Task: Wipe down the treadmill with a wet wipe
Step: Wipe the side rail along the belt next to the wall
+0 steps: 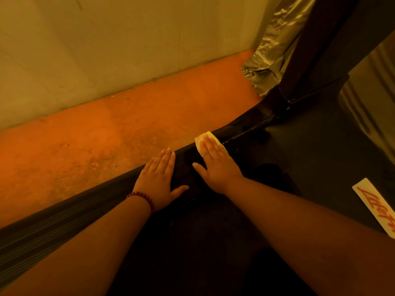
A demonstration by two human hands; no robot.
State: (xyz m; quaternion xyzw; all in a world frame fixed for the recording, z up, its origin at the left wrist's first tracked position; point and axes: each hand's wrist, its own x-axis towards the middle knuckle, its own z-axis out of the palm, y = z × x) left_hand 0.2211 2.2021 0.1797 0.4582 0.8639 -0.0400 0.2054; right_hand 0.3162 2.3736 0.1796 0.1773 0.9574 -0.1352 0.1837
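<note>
Wipe (203, 139): on treadmill (316, 159) side rail, pressed under flat right hand (215, 165). Left hand (159, 178): flat, empty, bracing just beside. Advice: press evenly, stroke along the rail toward the upright (316, 50).

Glossy black plastic side rail (245, 129), ribbed further back; crinkled foil-like sheet (275, 45); rough floor (106, 135).

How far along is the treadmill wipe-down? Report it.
Done: no wiped patch shows in this dim light. In hand: the right hand presses the wet wipe flat on the side rail; the left hand rests flat beside it. Left, likely: the belt and the upright post.
</note>
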